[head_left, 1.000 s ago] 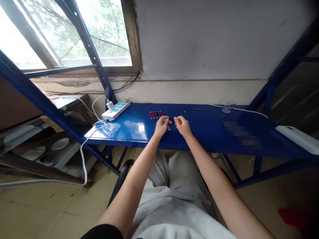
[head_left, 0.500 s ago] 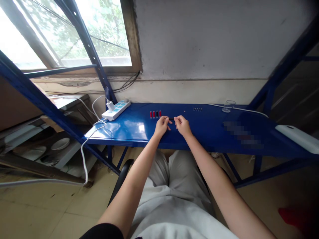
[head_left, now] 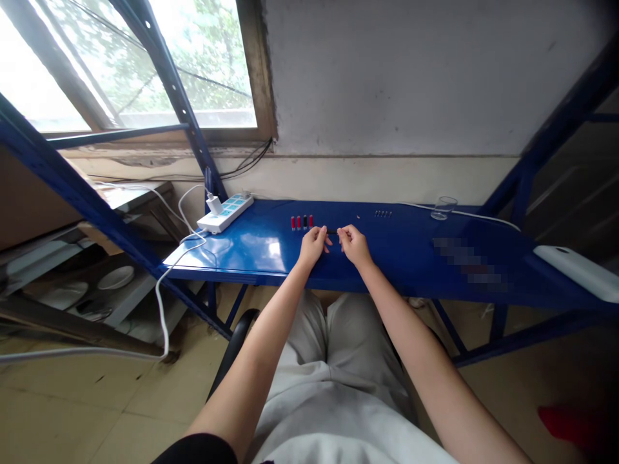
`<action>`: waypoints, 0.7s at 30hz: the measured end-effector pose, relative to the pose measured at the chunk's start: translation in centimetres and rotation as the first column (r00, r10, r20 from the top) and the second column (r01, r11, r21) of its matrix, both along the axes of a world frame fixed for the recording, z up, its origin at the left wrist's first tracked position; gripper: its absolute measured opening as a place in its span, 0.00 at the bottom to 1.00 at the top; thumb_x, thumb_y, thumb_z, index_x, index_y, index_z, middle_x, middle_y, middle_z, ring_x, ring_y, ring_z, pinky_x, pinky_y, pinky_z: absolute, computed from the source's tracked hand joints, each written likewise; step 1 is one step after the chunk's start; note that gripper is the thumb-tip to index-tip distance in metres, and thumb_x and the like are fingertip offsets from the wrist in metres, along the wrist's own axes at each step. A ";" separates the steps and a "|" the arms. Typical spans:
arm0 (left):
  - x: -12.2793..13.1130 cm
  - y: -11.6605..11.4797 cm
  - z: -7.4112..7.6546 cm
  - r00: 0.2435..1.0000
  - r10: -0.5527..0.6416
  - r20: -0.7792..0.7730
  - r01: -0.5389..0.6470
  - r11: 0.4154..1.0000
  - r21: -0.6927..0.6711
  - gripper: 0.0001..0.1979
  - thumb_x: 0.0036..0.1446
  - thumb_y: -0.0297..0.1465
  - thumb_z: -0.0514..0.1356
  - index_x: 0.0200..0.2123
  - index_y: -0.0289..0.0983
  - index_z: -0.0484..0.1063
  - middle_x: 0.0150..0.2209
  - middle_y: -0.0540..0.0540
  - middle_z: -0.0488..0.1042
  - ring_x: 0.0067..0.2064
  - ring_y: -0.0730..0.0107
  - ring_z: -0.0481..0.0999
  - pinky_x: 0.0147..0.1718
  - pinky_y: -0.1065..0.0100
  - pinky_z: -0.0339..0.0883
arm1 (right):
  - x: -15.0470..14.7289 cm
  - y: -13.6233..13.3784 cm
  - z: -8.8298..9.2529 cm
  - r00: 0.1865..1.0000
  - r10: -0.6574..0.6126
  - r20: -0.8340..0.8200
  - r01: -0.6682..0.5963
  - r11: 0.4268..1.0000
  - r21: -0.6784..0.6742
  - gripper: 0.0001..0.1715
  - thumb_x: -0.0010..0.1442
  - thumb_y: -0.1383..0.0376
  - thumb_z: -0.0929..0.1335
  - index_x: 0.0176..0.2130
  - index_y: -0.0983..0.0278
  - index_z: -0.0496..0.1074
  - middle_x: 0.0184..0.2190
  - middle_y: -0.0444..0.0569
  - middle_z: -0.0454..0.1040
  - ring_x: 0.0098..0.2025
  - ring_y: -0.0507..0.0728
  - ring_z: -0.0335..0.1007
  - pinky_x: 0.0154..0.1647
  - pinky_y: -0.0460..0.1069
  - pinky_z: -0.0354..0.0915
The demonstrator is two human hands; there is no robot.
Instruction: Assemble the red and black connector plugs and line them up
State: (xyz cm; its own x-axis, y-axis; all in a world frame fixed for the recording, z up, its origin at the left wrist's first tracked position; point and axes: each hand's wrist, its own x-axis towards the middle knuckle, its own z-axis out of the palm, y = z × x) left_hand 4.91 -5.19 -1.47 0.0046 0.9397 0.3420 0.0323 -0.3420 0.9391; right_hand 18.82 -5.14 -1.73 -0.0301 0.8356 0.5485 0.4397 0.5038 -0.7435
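Between my hands, just above the blue table (head_left: pixel 261 222), is a thin dark stick-like piece (head_left: pixel 331 232); it is too small to name. My left hand (head_left: pixel 314 243) pinches its left end with thumb and forefinger, the other fingers loosely curled. The right end sits in the fingertips of my right hand (head_left: pixel 354 242), also pinched. Behind my left hand stands a row of several small red and black cylinders (head_left: pixel 298 223) with pale lower ends. Farther back, right of my hands, several tiny metallic pieces (head_left: pixel 383 214) lie in a line.
A white power strip (head_left: pixel 227 214) with a plugged-in cord is at the table's left. A clear cup (head_left: pixel 443 207) is at the back right, near a white cable. A white object (head_left: pixel 575 270) lies at the right end; a blurred patch (head_left: pixel 469 261) covers something nearby.
Both hands stay almost in place, still pinching the dark piece. Slightly more of it shows between the fingertips now.
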 end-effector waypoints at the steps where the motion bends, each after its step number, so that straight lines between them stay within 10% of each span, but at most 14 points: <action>1: 0.0 0.0 0.0 1.000 0.007 -0.004 -0.007 1.000 0.001 0.19 0.55 0.46 0.52 0.24 0.36 0.63 0.20 0.49 0.72 0.15 0.79 0.66 0.17 0.75 0.56 | 0.0 0.0 0.0 1.000 0.004 -0.003 -0.004 1.000 0.008 0.23 0.58 0.46 0.57 0.29 0.61 0.61 0.20 0.43 0.66 0.20 0.50 0.62 0.25 0.45 0.60; 21: -0.4 -0.2 0.1 0.981 0.141 -0.133 -0.143 0.990 -0.011 0.28 0.55 0.51 0.48 0.13 0.37 0.59 0.11 0.50 0.64 0.15 0.77 0.62 0.21 0.73 0.57 | 0.0 0.2 -0.3 0.991 0.112 -0.075 -0.110 0.993 0.040 0.21 0.58 0.47 0.59 0.29 0.61 0.61 0.20 0.42 0.65 0.18 0.49 0.60 0.21 0.45 0.58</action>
